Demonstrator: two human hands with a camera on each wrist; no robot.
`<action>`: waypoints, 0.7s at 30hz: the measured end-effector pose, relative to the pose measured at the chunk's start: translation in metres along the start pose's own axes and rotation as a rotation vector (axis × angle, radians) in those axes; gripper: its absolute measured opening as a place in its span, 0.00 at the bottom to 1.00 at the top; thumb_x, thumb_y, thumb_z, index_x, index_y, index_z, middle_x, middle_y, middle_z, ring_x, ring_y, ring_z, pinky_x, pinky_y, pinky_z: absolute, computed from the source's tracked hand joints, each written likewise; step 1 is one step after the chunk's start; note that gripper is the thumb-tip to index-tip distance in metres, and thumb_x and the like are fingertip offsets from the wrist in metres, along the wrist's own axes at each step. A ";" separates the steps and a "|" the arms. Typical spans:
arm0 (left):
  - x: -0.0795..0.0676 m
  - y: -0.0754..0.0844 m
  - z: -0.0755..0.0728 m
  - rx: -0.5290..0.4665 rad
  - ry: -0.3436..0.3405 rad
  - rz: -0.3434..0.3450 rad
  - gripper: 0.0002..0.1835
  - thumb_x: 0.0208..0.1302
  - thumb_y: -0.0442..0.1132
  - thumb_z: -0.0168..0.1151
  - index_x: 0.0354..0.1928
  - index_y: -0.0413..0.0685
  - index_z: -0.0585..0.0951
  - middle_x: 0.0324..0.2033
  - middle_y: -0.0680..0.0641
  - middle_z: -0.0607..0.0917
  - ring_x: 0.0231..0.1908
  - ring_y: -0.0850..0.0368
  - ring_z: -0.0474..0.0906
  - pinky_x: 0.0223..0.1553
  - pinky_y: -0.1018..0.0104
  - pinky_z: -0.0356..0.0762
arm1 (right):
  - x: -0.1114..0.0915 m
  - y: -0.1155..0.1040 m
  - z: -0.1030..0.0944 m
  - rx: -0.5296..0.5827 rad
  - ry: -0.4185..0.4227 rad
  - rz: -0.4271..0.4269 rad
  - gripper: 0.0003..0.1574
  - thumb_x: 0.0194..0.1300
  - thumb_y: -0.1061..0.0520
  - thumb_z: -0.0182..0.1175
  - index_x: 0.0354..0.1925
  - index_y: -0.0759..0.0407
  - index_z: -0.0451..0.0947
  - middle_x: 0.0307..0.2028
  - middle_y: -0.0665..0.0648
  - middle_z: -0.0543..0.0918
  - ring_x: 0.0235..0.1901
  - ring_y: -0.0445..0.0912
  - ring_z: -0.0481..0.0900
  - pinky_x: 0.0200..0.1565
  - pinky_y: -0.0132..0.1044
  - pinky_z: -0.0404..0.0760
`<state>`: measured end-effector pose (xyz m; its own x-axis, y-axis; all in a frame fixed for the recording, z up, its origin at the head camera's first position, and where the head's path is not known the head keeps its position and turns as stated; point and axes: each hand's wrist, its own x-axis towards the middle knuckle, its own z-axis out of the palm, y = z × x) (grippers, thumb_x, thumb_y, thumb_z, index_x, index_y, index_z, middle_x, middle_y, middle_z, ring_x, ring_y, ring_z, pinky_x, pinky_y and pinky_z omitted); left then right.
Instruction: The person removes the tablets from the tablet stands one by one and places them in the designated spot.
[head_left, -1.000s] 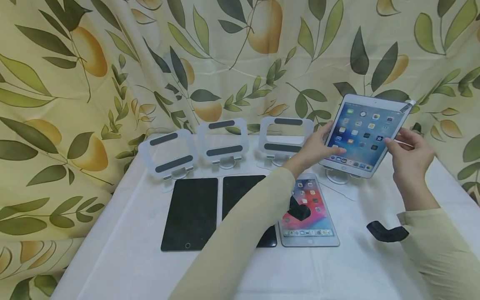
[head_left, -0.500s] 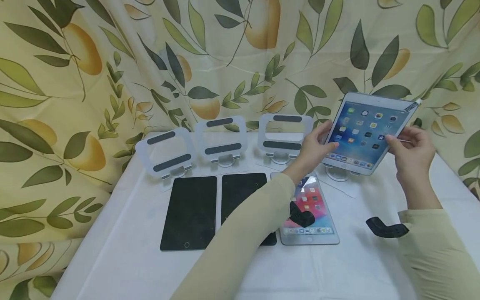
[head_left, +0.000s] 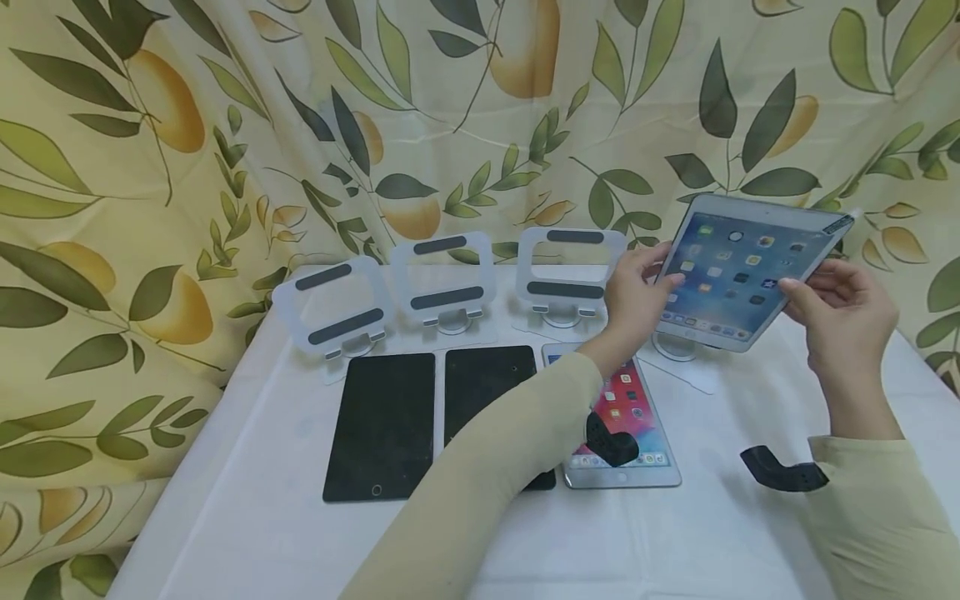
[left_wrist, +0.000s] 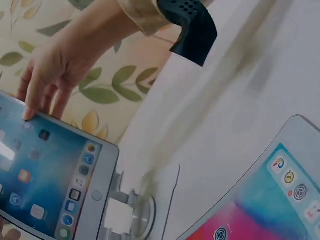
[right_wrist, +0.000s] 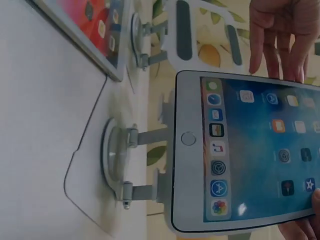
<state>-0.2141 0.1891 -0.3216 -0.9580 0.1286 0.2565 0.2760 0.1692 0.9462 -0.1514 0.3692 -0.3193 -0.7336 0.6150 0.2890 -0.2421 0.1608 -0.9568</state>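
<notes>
A white tablet [head_left: 738, 275] with its home screen lit leans back at the table's far right, held at both long sides. My left hand [head_left: 633, 292] grips its left edge, thumb on the front. On the other edge my right hand [head_left: 851, 321] pinches it between a thumb in front and fingers behind. Behind and below the tablet is a stand with a round base [right_wrist: 115, 157]; its upper part is mostly hidden. In the right wrist view the tablet's home-button end is over the stand's support arms [right_wrist: 150, 137].
Three white stands with dark pads [head_left: 345, 304] line the back. Before them lie two dark tablets [head_left: 378, 425] and a lit white tablet [head_left: 626, 477], partly behind my left sleeve. A patterned curtain [head_left: 465, 117] hangs behind the table [head_left: 262, 542].
The tablet leans further back, and its top edge has shifted right and slightly down. My right hand has moved a little to the right with it. The tablets on the table stay put.
</notes>
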 end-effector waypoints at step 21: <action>-0.043 0.000 -0.027 -0.089 -0.014 0.064 0.12 0.57 0.34 0.67 0.43 0.44 0.81 0.35 0.51 0.83 0.32 0.73 0.74 0.35 0.83 0.73 | -0.050 -0.037 -0.027 -0.271 -0.150 -0.011 0.22 0.61 0.68 0.59 0.44 0.41 0.73 0.31 0.37 0.78 0.28 0.23 0.79 0.27 0.17 0.75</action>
<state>-0.1749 0.1571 -0.3269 -0.9372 0.1501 0.3148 0.3280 0.0725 0.9419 -0.0882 0.3531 -0.2992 -0.8224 0.4944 0.2815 -0.0873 0.3793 -0.9212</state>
